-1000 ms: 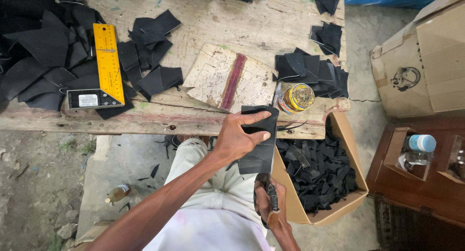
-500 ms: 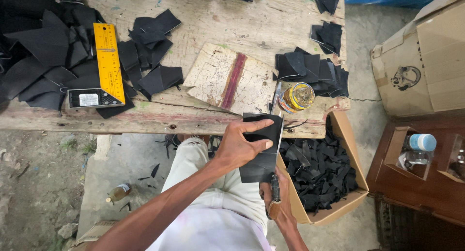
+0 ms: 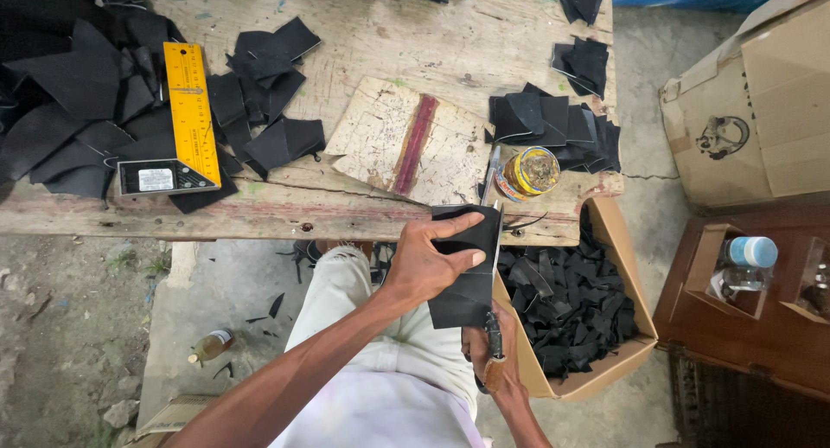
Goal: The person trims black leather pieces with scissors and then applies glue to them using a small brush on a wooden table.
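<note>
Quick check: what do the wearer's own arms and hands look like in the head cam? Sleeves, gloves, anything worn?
Both hands are bare: no gloves on the left hand or the right hand. No rings, watch or bands show. The left forearm is uncovered along its whole visible length, no sleeve. Only a short stretch of the right wrist shows, also uncovered.

right hand (image 3: 493, 348) mostly hidden behind black sheet (image 3: 465, 266), knife blade (image 3: 496, 240) edge-on, cardboard carton (image 3: 761, 93) cropped at right
</note>
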